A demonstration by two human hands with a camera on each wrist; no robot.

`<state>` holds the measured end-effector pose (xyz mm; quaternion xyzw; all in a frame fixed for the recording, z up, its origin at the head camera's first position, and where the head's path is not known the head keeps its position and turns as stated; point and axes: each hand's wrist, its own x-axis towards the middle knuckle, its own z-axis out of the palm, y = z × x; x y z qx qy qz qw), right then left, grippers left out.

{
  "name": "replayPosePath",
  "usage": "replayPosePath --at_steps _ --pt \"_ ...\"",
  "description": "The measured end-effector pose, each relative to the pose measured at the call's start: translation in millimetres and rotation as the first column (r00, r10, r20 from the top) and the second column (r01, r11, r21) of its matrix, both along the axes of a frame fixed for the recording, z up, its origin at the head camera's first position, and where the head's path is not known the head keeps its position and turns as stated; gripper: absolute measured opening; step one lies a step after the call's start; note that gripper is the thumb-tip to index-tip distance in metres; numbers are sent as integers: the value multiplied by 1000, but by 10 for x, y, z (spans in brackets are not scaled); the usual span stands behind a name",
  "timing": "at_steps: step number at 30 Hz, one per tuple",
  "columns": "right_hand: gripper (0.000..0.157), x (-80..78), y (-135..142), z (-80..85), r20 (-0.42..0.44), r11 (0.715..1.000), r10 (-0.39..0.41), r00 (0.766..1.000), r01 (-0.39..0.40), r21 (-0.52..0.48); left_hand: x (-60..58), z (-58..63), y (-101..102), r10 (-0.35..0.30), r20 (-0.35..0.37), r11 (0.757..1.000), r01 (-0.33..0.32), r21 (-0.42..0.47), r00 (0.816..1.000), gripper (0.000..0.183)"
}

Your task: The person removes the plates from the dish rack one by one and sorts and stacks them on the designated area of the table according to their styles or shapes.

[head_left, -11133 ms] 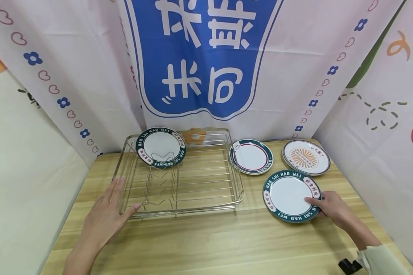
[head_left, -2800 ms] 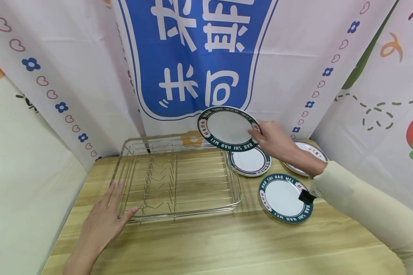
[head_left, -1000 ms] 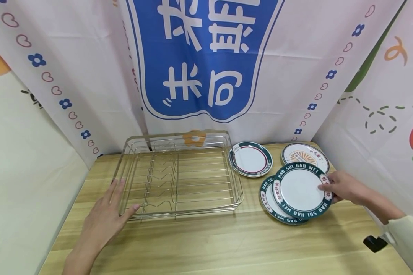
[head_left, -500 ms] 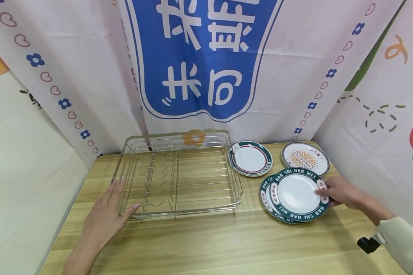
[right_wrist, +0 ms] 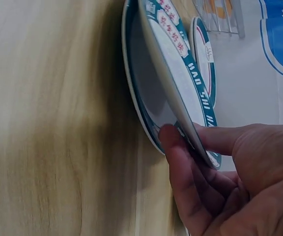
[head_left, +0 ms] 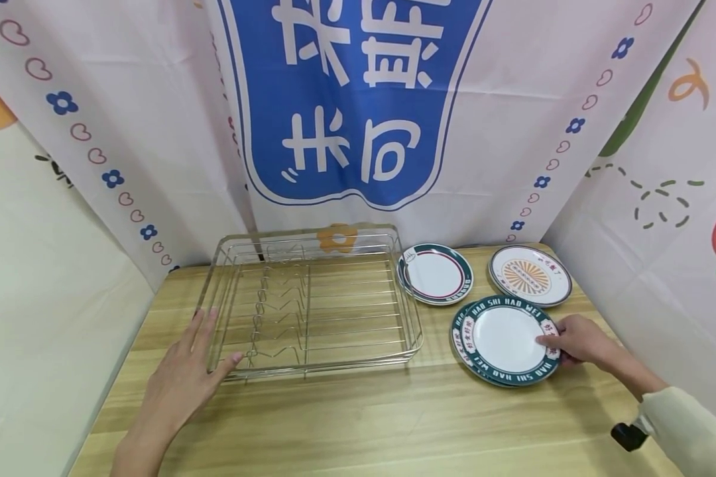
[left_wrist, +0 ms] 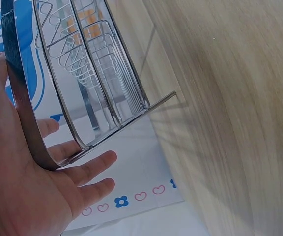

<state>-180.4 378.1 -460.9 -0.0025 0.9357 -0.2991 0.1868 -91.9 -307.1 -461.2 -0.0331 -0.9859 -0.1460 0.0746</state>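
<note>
My right hand [head_left: 581, 341] pinches the right rim of a green-rimmed white plate [head_left: 507, 339], thumb on top and fingers beneath. This plate overlaps a matching lower plate [head_left: 459, 341] on the table; in the right wrist view a gap shows between the held plate [right_wrist: 181, 83] and the lower plate [right_wrist: 139, 73], widest on the near side. At the wire dish rack [head_left: 358, 361], my left hand [head_left: 176, 381] rests against the front left corner, fingers spread. From the left wrist, the rack's flat metal band [left_wrist: 21, 98] crosses the palm between thumb and fingers.
Behind the plates lie a green-rimmed plate with a red ring [head_left: 435, 273], right beside the rack, and a stack with a sunburst plate [head_left: 531, 275] on top. Printed cloth [head_left: 358, 215] hangs along the back. The wooden table [head_left: 334, 424] extends in front of the rack.
Earlier a plate leaned in the rack's back left; the right hand took it out and carried it right. In the last second it lowered that plate leftward over the matching one. The left hand stayed put.
</note>
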Motion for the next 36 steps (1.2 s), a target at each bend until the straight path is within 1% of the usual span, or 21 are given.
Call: replayPosePath --at_steps 6,12,16,22,28,32,34,36 --pt "36 21 -35 -60 -65 995 36 997 -30 96 1 10 17 0 0 1000 0 7 1000 96" --pt "43 62 -66 -117 -51 983 63 997 -53 174 8 -2 20 -4 -3 1000 4 6 1000 96" --pt "43 93 -94 -138 -44 981 49 998 -40 190 7 -8 4 -13 -18 1000 12 -7 1000 97" --pt "45 128 -152 -134 -20 978 36 999 -31 208 17 -9 -8 -11 -24 1000 10 -12 1000 97" --pt "47 125 -165 -159 -5 975 18 1000 -16 224 35 -12 -4 -8 -28 1000 8 -5 1000 97" --pt "49 108 -175 -168 0 973 29 1000 -28 230 54 -1 -10 -9 -32 1000 9 -7 999 97" --pt "50 97 -187 -144 -10 966 41 999 -37 256 59 4 -15 -7 -29 1000 7 -13 1000 96" --pt "51 81 -205 -92 -35 952 50 998 -37 303 61 9 -19 -8 -22 1000 7 -17 1000 95"
